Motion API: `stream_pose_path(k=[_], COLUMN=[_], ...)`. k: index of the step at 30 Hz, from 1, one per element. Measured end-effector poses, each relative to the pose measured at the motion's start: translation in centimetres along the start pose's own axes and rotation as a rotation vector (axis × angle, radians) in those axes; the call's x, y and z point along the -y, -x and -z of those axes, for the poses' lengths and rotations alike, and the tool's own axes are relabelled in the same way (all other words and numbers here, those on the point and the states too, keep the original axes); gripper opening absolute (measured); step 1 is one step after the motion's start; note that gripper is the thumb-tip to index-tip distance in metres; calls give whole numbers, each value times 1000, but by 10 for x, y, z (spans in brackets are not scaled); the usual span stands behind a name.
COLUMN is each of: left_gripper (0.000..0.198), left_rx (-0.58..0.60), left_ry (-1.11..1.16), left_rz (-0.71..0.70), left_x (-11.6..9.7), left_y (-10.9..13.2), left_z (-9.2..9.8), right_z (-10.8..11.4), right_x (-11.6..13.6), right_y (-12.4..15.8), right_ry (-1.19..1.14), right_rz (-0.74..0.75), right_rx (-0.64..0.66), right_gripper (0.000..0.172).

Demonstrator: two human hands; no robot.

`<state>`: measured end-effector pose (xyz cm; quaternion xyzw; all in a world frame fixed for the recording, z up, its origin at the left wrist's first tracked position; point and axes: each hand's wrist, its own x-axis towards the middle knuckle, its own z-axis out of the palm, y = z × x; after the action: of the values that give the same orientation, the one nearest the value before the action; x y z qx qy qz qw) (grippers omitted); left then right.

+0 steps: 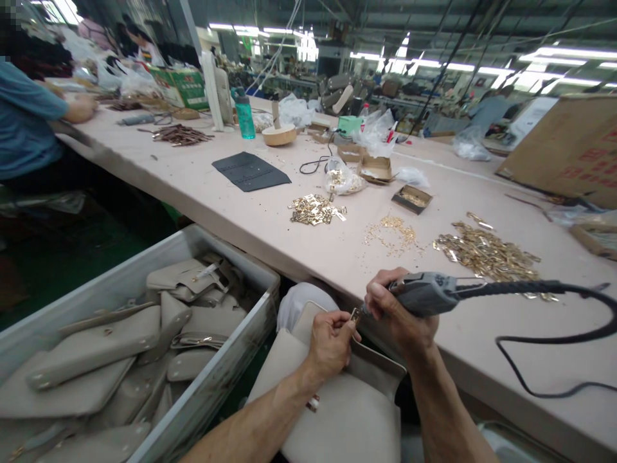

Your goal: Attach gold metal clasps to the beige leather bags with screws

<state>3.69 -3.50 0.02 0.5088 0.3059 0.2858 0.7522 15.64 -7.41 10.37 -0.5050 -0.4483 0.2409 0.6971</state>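
My right hand (396, 317) is closed round a grey corded power tool (427, 293), its tip pointing left at a small gold fitting (355, 315). My left hand (331, 339) pinches that fitting on the upper edge of a beige leather bag piece (337, 411) lying on my lap below the table edge. The tool's black cable (554, 339) runs off to the right over the table.
A grey bin (226, 357) of beige bag pieces stands at my left. On the long pink table (231, 199) lie heaps of gold hardware (484, 252), gold clasps (315, 209), a dark leather panel (250, 171), small boxes and a teal bottle (245, 114). A person in blue (24, 116) sits far left; a cardboard box (573, 148) stands right.
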Motion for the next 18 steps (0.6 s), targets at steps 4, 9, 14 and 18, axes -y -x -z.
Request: stream_pose_path(k=[4,9,14,18], left_gripper=[40,42,37,34], left_rx=[51,79,101,72], left_ry=[33,29,16,12], left_rz=[-37,-43,-68,-78], left_x=[2,5,3,4], left_y=[0,2,5,7], left_z=[2,3,1,-1], right_z=[-2,-4,1,15], right_x=[2,5,22,48], right_y=[-3,-4,-1,-10], right_ry=[22,102,110,-228], right_rz=[-31,-27,-9,67], right_rx=[48,100,241,169], right_gripper=[16,20,20,15])
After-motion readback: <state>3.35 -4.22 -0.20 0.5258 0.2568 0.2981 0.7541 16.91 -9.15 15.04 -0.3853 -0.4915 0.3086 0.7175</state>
